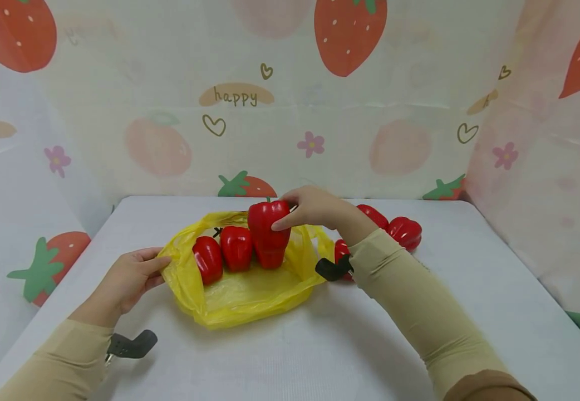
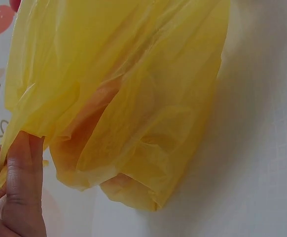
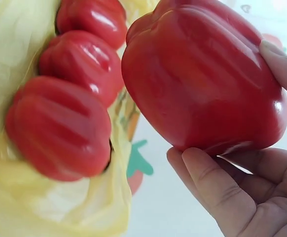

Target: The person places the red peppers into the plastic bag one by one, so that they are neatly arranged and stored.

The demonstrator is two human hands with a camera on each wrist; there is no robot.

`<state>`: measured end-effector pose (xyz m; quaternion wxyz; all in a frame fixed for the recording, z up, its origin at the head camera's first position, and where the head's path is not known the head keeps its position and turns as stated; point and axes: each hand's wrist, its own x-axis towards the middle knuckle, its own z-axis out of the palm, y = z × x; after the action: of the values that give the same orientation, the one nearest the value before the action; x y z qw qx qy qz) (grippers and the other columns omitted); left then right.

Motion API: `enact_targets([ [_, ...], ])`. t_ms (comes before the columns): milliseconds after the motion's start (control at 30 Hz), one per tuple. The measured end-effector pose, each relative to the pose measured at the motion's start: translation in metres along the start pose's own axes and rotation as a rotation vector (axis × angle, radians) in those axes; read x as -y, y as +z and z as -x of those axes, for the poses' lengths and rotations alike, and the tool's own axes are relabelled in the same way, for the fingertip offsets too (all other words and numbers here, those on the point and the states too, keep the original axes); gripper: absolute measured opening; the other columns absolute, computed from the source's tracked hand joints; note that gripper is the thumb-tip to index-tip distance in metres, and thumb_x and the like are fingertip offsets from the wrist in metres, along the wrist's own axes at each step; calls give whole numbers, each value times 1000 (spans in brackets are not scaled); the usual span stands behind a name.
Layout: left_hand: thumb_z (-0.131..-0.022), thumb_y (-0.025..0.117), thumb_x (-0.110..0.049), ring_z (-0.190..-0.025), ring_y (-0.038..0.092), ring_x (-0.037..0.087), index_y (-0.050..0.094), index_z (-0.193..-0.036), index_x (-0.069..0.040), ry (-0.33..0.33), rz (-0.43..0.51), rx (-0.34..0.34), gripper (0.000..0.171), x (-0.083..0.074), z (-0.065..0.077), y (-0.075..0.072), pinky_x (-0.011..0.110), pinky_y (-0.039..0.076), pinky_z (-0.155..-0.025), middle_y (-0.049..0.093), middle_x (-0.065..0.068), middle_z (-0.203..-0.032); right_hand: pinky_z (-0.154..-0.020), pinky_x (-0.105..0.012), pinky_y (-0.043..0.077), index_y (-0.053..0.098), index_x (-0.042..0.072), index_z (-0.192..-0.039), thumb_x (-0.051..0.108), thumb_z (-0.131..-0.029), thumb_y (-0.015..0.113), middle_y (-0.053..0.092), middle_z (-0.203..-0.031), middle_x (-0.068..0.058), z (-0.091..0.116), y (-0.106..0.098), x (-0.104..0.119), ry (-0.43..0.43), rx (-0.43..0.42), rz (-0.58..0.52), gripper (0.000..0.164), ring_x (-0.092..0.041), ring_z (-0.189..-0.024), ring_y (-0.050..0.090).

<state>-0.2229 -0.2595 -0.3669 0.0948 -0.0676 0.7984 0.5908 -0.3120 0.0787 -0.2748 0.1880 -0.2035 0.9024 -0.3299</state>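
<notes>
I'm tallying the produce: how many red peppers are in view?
7: three peppers inside the yellow bag, one held pepper in the right hand, three loose peppers on the table around the right sleeve, which may hide more.

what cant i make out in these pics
Head: the top of the third bagged pepper, behind the held pepper.
Head: part of the pepper outside the bag, behind the wrist mount.
Left wrist: some fingertips of the left hand, behind the bag; the left and bottom edges cut off the rest.
Left wrist: what the red sliver is, cut by the top edge.
</notes>
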Motion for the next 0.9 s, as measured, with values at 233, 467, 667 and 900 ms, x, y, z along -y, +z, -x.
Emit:
enact_targets([
  [233,-92,54,-33,-86,61,11,39,-136,2,-6,5,1,58,0,0,-1,23,51,-79,55,12,-119,-84,-36,49,59,17,-116,39,-71,76,61,-101,4,-21,21,11,-46,44,-14,53,-18,-98,53],
  [467,-91,54,-34,-87,61,11,39,-136,1,-3,-1,3,58,0,-1,-1,23,51,-79,55,12,-120,-83,-39,50,58,20,-113,37,-69,78,60,-100,6,-34,45,23,-52,84,-58,51,-17,-98,53],
  [667,-91,54,-34,-87,61,11,40,-135,1,-4,2,6,58,-1,-1,-2,23,51,-78,56,10,-117,-80,-37,51,58,20,-112,40,-68,79,57,-102,7,-39,63,30,-55,116,-4,53,-16,-101,50],
  [900,-91,55,-34,-85,61,8,39,-136,2,4,15,17,59,0,0,-4,21,51,-77,60,1,-109,-77,-34,51,56,20,-113,42,-67,78,56,-103,7,-43,77,32,-71,139,29,55,-15,-100,49],
])
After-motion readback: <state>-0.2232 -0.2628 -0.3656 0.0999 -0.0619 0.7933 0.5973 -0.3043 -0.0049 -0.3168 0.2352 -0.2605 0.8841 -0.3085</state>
